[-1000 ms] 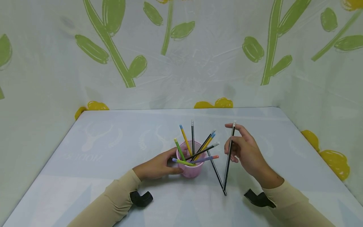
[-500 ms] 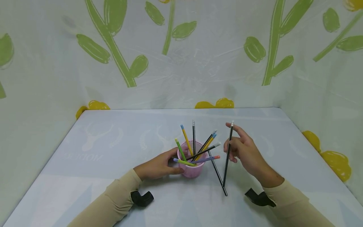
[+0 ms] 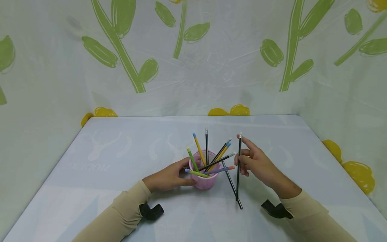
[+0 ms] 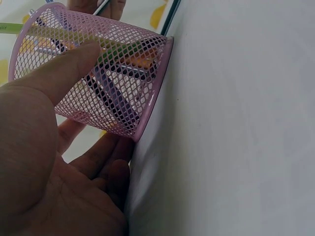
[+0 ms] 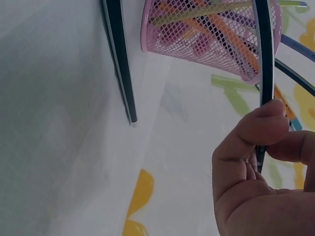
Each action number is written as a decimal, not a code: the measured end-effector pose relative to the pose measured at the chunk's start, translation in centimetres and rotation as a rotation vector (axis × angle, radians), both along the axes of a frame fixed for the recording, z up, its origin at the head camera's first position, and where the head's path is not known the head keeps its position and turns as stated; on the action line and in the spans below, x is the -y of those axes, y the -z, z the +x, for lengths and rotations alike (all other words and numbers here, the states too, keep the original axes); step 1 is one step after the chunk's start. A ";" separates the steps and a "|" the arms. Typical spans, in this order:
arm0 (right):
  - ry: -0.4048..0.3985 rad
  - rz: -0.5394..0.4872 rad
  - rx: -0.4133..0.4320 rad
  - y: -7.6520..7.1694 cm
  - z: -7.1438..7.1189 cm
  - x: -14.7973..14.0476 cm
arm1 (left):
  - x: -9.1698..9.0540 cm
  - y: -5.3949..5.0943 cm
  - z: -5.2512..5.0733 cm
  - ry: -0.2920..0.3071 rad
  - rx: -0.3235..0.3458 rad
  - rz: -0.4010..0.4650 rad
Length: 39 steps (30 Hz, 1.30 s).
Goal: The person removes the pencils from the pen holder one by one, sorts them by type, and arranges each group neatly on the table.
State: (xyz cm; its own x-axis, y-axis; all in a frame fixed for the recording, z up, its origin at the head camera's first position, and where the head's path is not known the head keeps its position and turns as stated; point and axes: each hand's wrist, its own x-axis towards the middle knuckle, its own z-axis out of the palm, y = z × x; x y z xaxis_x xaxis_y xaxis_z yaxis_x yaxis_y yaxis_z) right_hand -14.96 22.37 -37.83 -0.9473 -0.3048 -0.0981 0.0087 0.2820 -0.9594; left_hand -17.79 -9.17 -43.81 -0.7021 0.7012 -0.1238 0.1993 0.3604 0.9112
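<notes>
A pink mesh pencil cup stands upright on the table, with several pencils leaning out at different angles. My left hand holds its left side; in the left wrist view the thumb lies across the mesh and the other fingers reach round below. To the right of the cup, my right hand pinches a black pencil between thumb and fingers. That pencil stands nearly vertical, eraser end up, the index fingertip near its top. A second black pencil lies slanted on the table between the cup and this hand.
The pale table has faint printed patterns. Behind it hangs a white backdrop with green leaves and yellow flowers. A black strap piece sits at the left cuff and another black strap piece at the right.
My right hand has moved left toward the cup with the pencil, which now stands more upright. The left hand keeps its hold on the cup; the lying pencil stays put.
</notes>
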 end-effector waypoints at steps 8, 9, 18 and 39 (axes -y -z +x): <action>-0.029 0.075 -0.002 0.5 -0.4 -0.3 | 0.0 0.0 0.0 -0.001 0.002 -0.001; -0.030 0.086 -0.006 0.5 -0.4 -0.4 | 0.0 0.0 0.0 -0.002 0.001 -0.002; -0.034 0.213 0.006 0.5 -0.5 0.0 | 0.0 0.1 -0.1 -0.012 -0.001 -0.016; -0.098 0.263 0.029 2.0 -1.0 -0.4 | 0.1 0.2 -0.1 -0.011 -0.002 -0.023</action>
State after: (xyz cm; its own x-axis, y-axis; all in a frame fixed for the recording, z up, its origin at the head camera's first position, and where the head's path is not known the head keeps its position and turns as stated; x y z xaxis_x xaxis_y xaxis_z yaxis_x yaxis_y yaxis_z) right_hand -15.98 22.77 -39.84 -0.9102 -0.3556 -0.2123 -0.0048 0.5217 -0.8531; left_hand -17.86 -9.25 -44.03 -0.7100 0.6903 -0.1388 0.1968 0.3839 0.9022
